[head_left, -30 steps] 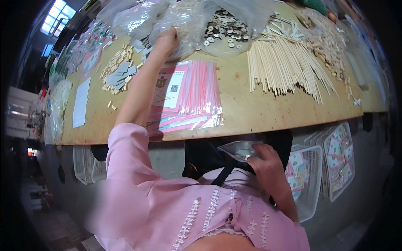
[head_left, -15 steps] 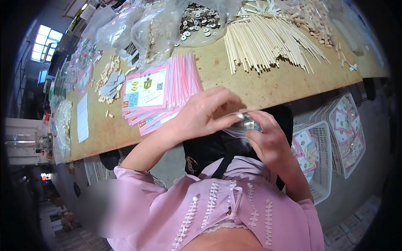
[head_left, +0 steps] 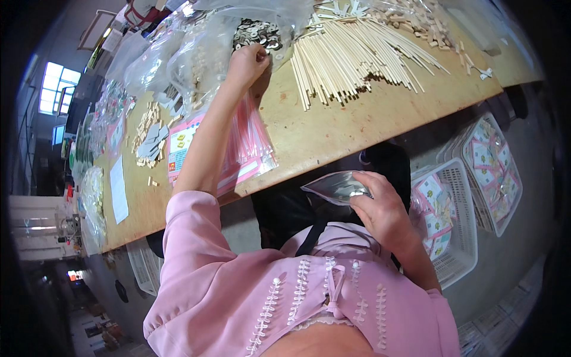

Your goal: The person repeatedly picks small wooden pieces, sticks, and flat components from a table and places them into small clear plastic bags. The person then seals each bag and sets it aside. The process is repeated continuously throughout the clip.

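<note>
My left hand (head_left: 248, 64) is stretched out over the table to the near edge of a pile of small round discs with centre holes (head_left: 257, 34), dark and pale. Its fingers are curled and closed; whatever they hold, if anything, is hidden. Low in front of me, just off the table edge, my right hand (head_left: 383, 205) grips a clear plastic bag (head_left: 336, 189) by its side, thumb against fingers. The bag's mouth gapes toward the left, and what lies inside cannot be made out. Beneath my left forearm lies a stack of pink-edged printed bags (head_left: 247, 143), partly covered.
Right of the discs spreads a heap of thin wooden sticks (head_left: 351, 56). Small wood blocks and grey pieces (head_left: 153, 140) lie at left, near a white paper sheet (head_left: 119, 190). White plastic baskets (head_left: 467, 238) holding filled packets stand below the table at right.
My left hand has left the bag and reached forward to the discs. My right hand keeps hold of the bag, whose mouth now shows wider. The view has shifted slightly.
</note>
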The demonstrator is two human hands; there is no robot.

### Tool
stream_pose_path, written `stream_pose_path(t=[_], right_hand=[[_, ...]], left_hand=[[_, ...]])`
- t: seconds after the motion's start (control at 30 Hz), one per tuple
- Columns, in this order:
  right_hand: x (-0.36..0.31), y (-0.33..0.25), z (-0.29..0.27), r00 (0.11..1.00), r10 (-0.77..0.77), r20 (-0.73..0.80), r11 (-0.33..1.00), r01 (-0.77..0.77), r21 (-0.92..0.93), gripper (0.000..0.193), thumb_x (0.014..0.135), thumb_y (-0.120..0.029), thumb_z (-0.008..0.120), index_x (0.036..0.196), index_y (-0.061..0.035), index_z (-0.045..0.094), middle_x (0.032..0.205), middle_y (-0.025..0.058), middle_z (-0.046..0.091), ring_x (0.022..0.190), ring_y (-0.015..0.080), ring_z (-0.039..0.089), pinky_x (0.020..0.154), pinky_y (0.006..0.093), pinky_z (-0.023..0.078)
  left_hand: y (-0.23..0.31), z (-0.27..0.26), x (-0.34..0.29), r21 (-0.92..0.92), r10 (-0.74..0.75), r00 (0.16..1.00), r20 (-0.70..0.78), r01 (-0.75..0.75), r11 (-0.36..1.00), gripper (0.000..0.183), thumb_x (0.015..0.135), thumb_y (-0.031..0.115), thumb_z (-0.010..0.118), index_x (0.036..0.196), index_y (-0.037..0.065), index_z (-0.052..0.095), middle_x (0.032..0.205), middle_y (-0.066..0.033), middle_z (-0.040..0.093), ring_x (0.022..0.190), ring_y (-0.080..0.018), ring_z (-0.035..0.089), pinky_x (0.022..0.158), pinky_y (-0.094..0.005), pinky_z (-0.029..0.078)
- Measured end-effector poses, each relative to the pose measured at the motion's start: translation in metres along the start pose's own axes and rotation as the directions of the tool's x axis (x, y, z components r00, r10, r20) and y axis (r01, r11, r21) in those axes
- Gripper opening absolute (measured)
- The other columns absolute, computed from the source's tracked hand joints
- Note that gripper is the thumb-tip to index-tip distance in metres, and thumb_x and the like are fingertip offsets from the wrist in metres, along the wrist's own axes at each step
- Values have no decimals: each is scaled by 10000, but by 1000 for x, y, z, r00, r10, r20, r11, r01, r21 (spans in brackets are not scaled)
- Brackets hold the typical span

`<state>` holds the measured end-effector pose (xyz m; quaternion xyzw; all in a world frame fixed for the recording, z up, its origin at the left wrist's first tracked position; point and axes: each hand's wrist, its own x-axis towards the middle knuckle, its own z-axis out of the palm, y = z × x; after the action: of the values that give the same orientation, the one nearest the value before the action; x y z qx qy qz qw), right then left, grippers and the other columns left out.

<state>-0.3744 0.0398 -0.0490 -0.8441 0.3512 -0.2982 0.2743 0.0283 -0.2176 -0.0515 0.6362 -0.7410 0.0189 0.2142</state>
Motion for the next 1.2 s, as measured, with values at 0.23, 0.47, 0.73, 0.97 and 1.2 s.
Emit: stream_pose_path(t=[0.23,0.47,0.73,0.97,1.2], right_hand=[[2,6,-3,999,-7,-43,999,8,33,126,806,-11,751,920,0,701,1341,239,619,1273,411,580,1072,452,480],[22,7,-4,1000,-12,-5,1000,12,13,197,780,24,805,966,30,741,1333,249,636,1238,427,608,1039,465,508],[15,2,2,999,9,45,999,-11,48,107,818,-27,761,916,-7,723,1390,261,601,1300,423,566,1094,477,462],[1,6,-2,999,26,21,1000,-26,16,169,792,-9,793,958,2,760,1340,240,636,1270,428,586,1081,474,479],[-1,10,-7,1000,14,7,1000,-14,-4,160,799,-14,785,956,-2,756,1331,241,639,1253,437,594,1066,480,483]], left_hand=[[58,-37,-47,-612,-188,982,21,161,774,148,951,157,728,1006,28,776,854,-58,776,751,-134,711,710,-296,570],[186,-84,-134,-651,127,866,483,258,713,159,1010,155,712,1076,11,728,949,-1,743,894,-55,667,799,-249,539],[98,-18,-16,-185,-205,927,313,271,945,528,893,518,785,812,-2,753,672,-42,695,596,-129,644,557,-302,507],[67,1,7,-534,-246,731,636,647,544,260,934,276,790,911,21,747,765,-16,701,614,-71,644,515,-207,504],[57,-1,-4,-623,-198,703,683,702,346,158,979,165,722,1008,11,746,839,-34,725,653,-80,660,558,-195,536]])
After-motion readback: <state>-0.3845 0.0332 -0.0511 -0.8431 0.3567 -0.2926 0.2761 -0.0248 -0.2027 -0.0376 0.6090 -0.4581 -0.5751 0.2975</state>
